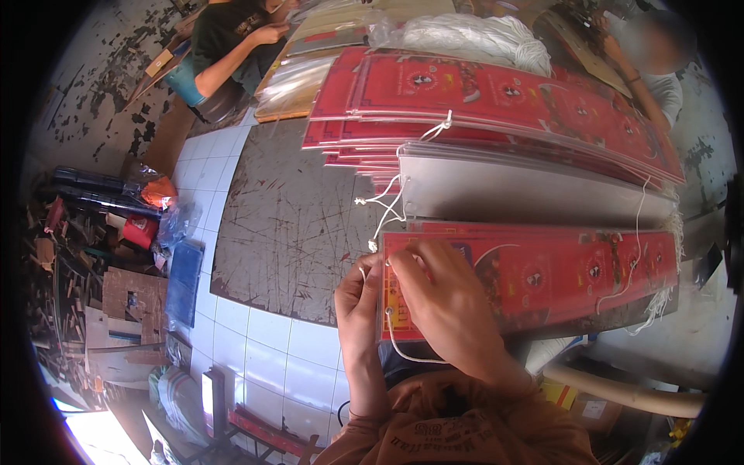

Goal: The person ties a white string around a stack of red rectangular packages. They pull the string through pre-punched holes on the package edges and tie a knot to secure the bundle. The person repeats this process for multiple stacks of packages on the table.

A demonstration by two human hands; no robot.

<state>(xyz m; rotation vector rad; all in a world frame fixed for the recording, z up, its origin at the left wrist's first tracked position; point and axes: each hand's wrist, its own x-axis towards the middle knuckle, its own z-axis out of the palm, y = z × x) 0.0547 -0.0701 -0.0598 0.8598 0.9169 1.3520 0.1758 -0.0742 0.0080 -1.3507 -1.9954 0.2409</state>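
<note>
A red printed panel in clear plastic lies on the near stack in front of me. My left hand is closed at its left edge, thumb on the rim, with a short bit of white cord showing by the fingers. Over the panel's upper left corner my right hand is bent into a pinch, a white bit of cord at its fingertips. From a hole lower on that edge, a loose white cord loops down and passes under my right hand. Knotted cord ends stick out just above my left hand.
Grey-backed panels and a fanned stack of red panels lie farther back, beside a bundle of white cord. The scratched grey tabletop is at left. Two other people sit at the far side. Scraps cover the floor at left.
</note>
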